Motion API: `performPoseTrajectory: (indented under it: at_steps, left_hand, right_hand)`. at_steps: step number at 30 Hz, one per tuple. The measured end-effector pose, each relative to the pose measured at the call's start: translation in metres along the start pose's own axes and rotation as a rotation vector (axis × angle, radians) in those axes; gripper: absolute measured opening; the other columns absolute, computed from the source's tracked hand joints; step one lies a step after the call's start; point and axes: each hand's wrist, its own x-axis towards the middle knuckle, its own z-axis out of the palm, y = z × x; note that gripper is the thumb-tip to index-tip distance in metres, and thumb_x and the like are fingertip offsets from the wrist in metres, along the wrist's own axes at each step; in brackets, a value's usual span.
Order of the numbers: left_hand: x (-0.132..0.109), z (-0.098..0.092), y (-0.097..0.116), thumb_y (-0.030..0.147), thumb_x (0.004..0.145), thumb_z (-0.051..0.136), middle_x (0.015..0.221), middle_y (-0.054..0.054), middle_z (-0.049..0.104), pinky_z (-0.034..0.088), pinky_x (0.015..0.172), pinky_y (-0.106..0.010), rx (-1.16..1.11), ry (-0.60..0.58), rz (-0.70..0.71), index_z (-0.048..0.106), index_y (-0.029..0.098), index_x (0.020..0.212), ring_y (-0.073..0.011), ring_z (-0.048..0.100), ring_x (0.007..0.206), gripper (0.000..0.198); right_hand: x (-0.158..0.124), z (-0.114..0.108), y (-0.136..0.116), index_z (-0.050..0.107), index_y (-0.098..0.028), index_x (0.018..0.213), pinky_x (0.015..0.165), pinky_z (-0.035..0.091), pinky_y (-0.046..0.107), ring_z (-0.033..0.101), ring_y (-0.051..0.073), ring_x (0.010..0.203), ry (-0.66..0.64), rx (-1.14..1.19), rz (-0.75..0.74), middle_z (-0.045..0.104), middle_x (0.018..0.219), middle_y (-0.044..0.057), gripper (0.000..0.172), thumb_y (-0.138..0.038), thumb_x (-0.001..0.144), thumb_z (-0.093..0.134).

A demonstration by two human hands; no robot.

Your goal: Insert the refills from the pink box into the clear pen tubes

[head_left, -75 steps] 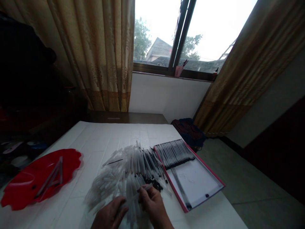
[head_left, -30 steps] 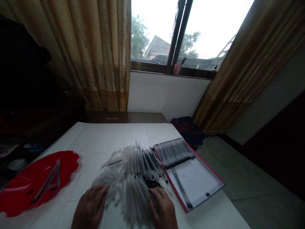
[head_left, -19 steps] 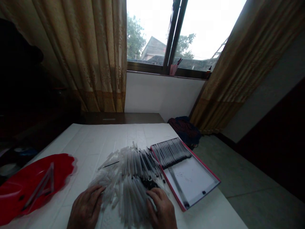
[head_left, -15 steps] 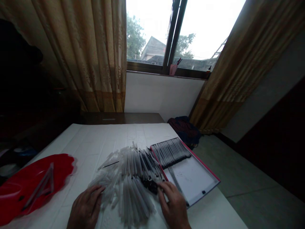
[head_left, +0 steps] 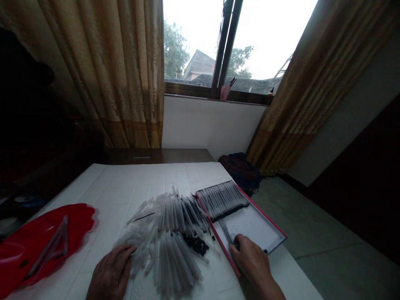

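Observation:
A heap of slim, clear plastic tubes [head_left: 176,262] lies on the white table, with small black caps [head_left: 196,245] piled at its right side. My left hand [head_left: 111,268] rests at the heap's left edge, fingers curled together against the tubes; what they hold, if anything, is hidden. Inside the shallow, pink-edged box [head_left: 258,225], a row of black-ended tubes [head_left: 222,200] fills the far part. My right hand [head_left: 253,258] is over the box's near left side, thumb and fingers pinched at the lower end of a clear tube [head_left: 225,231] that lies below the row.
On the left of the table [head_left: 125,179] sits a red scalloped tray [head_left: 75,212] with a few clear strips in it. A brown cabinet [head_left: 184,156] stands beyond the far edge. Dark cloth [head_left: 240,171] lies past the table's right corner. A pink cup [head_left: 224,92] is on the windowsill.
My right hand has moved right, from the black caps beside the heap to the inside of the box. My left hand has stayed almost in place.

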Motion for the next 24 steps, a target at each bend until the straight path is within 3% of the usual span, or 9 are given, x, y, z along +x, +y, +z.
performPoseTrajectory:
  at_steps: [7,13,19,24]
  left_hand:
    - [0.003,-0.002,0.002,0.038,0.095,0.038,0.097,-0.005,0.07,0.051,0.075,-0.03,0.004,0.008,0.012,0.063,0.023,0.104,-0.0185,0.066,0.086,0.031]
    - [0.001,-0.001,0.0,0.037,0.095,0.038,0.097,-0.005,0.07,0.051,0.076,-0.03,0.019,-0.001,0.027,0.063,0.023,0.106,-0.0187,0.067,0.086,0.031]
    - [0.004,-0.002,-0.001,0.035,0.094,0.04,0.096,-0.005,0.07,0.052,0.074,-0.03,0.005,0.033,0.045,0.063,0.023,0.105,-0.0186,0.067,0.086,0.028]
    - [0.014,-0.015,0.025,0.038,0.095,0.042,0.102,-0.006,0.068,0.054,0.078,-0.03,-0.057,0.046,0.047,0.062,0.024,0.111,-0.0186,0.067,0.092,0.03]
  right_hand:
    - [0.002,0.002,0.004,0.064,-0.022,0.085,0.069,0.046,0.036,0.069,0.03,0.09,-0.022,0.054,0.018,0.075,0.093,0.011,0.02,-0.032,0.083,0.046]
    - [-0.002,-0.001,0.005,0.062,-0.022,0.087,0.068,0.048,0.034,0.07,0.027,0.085,0.108,0.122,-0.079,0.074,0.091,0.009,0.024,-0.03,0.09,0.04]
    - [-0.015,0.007,-0.009,0.065,-0.018,0.103,0.078,0.05,0.03,0.07,0.024,0.092,0.318,0.357,-0.334,0.073,0.1,0.012,0.03,-0.029,0.091,0.04]
    - [-0.042,0.019,-0.049,0.069,-0.023,0.093,0.067,0.05,0.025,0.069,0.02,0.078,0.216,0.43,-0.663,0.071,0.085,0.007,0.024,-0.023,0.089,0.046]
